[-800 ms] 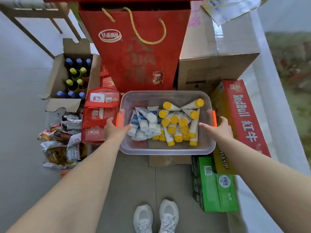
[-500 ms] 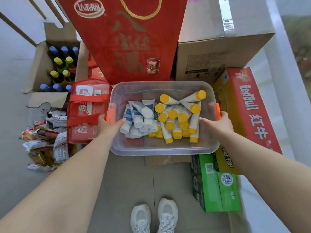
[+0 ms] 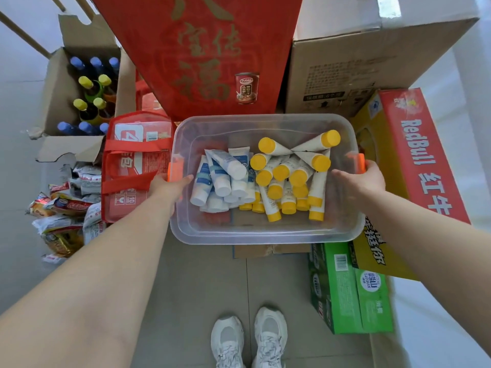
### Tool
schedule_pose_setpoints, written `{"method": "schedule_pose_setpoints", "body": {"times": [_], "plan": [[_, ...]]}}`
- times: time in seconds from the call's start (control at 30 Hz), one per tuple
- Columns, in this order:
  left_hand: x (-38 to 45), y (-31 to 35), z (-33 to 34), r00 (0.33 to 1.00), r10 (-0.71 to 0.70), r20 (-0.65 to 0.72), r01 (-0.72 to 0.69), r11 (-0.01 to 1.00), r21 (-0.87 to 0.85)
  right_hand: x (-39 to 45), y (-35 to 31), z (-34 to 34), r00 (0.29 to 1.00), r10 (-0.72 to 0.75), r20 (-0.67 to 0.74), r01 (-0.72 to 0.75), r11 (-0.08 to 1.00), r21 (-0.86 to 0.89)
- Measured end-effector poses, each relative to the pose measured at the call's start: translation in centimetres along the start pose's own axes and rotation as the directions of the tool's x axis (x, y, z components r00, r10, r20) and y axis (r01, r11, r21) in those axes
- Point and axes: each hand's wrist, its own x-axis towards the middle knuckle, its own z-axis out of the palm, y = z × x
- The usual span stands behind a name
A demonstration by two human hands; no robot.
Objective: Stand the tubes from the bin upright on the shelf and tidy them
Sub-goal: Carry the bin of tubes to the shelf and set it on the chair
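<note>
From the head view, the clear plastic bin [image 3: 265, 232] sits among boxes on the floor. The left hand [image 3: 170, 187] grips its left rim by the orange latch [image 3: 174, 167]; the right hand [image 3: 358, 179] grips the right rim. Inside lie blue-and-white tubes [image 3: 223, 176] beside yellow-capped tubes [image 3: 292, 171], all flat and jumbled. This looks like the fetching step: no shelf is visible, so next the bin likely needs lifting level and carrying there.
</note>
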Motion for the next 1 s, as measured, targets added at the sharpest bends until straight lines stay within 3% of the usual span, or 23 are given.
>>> {"method": "schedule_pose_setpoints", "body": {"times": [0.33,0.7,1.0], "plan": [[1.2,0.4,-0.6,0.988,-0.020,0.152,-0.010,0.981,0.195,1.0,0.9,0.2,0.999,-0.044,-0.032,0.035,0.969,-0.245],[-2.7,-3.5,-3.9,0.981,-0.021,0.195,-0.030,0.966,0.258,-4.1,4.7,-0.9,1.000,-0.002,0.021,0.008,0.958,-0.288],[-9.1,-5.7,-9.4,0.956,-0.060,0.287,-0.072,0.902,0.427,-14.4,10.5,-3.6,0.988,0.153,0.009,-0.147,0.965,-0.217]]}}
